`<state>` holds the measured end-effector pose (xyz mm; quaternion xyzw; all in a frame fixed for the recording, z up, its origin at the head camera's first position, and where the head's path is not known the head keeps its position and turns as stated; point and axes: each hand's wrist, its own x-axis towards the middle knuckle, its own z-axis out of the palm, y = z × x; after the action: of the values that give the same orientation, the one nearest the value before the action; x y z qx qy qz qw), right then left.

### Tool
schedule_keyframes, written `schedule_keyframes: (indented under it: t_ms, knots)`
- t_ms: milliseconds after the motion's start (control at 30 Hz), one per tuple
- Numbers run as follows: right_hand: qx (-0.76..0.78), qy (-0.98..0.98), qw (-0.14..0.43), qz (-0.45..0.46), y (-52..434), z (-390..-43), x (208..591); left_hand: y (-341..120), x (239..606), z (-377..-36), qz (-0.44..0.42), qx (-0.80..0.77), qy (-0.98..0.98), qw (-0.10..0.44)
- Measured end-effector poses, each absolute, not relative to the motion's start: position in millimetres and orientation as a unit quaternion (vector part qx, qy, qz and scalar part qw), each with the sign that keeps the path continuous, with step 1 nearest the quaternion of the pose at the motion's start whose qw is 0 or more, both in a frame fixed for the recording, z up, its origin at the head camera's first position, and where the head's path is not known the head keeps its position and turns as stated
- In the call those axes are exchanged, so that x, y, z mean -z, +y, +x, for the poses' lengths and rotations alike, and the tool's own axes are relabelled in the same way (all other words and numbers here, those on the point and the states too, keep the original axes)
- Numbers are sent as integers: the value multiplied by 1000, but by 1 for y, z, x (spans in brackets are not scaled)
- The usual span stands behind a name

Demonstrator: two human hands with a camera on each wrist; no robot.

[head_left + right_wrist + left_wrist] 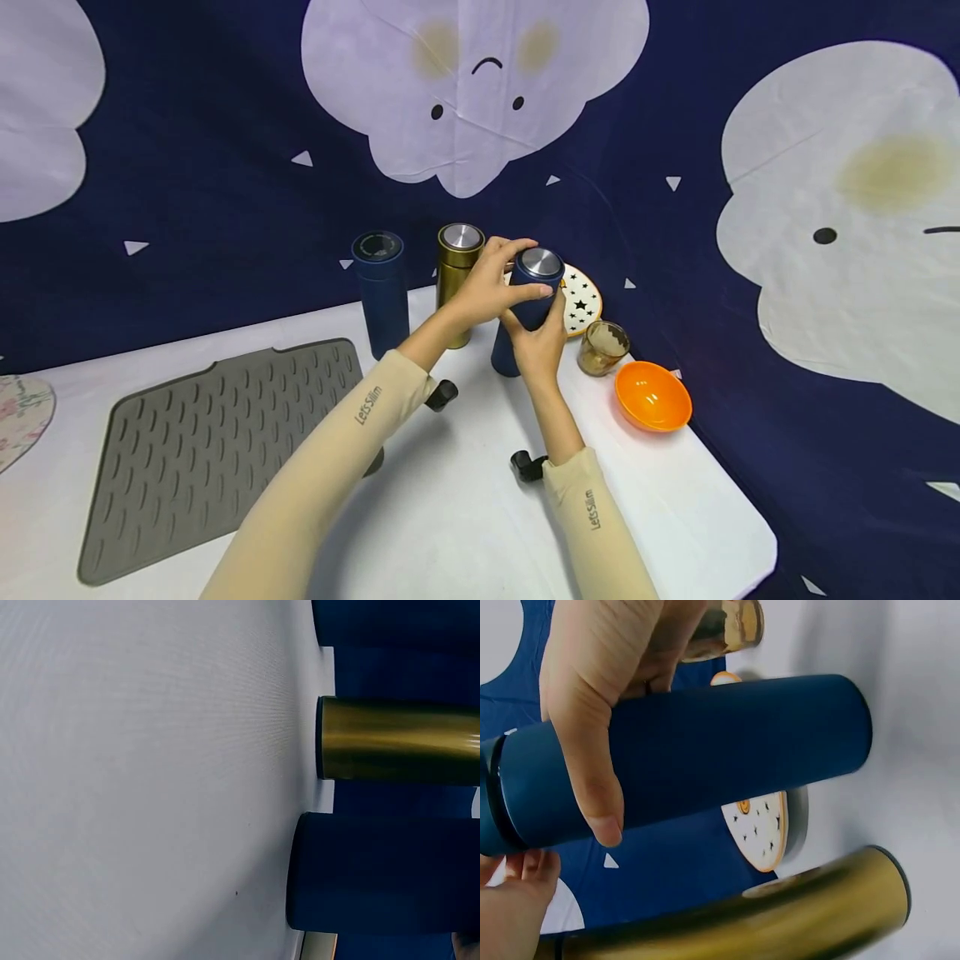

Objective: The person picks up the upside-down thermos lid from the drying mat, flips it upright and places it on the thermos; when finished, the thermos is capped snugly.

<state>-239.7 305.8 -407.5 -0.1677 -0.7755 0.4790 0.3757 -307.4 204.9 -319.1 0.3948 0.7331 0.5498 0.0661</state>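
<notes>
Both hands are on the same dark blue flask (528,310), which stands on the white counter (465,500) at its far end, just right of the gold flask (457,275) and in front of the starred plate (585,300). The left hand (491,287) comes in from the left and curls its fingers round the upper part, thumb lying across the front just below the steel-topped cap (541,262). The right hand (540,342) rises from below and wraps the lower body. So the flask sits directly between the two hands, left above, right beneath. Its long axis runs close to vertical, cap pointing up, the top leaning a little to the right; whether the base rests flat on the counter is hard to tell.

A second dark blue flask (381,292) stands apart to the left. An amber glass (602,347) and an orange bowl (652,397) sit to the right, a grey ribbed mat (217,450) to the near left.
</notes>
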Motion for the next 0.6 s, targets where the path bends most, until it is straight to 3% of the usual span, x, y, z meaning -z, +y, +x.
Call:
schedule_keyframes:
  t_ms: [400,500,600]
  knots:
    - [-471,-775,390,-158,307,-238,413,233,340,-278,274,-581,757,-121]
    - [-470,-775,393,-158,307,-239,412,231,343,-284,289,-603,736,-105]
    - [-470,-775,391,-162,307,-241,411,224,345,-297,318,-655,685,-16]
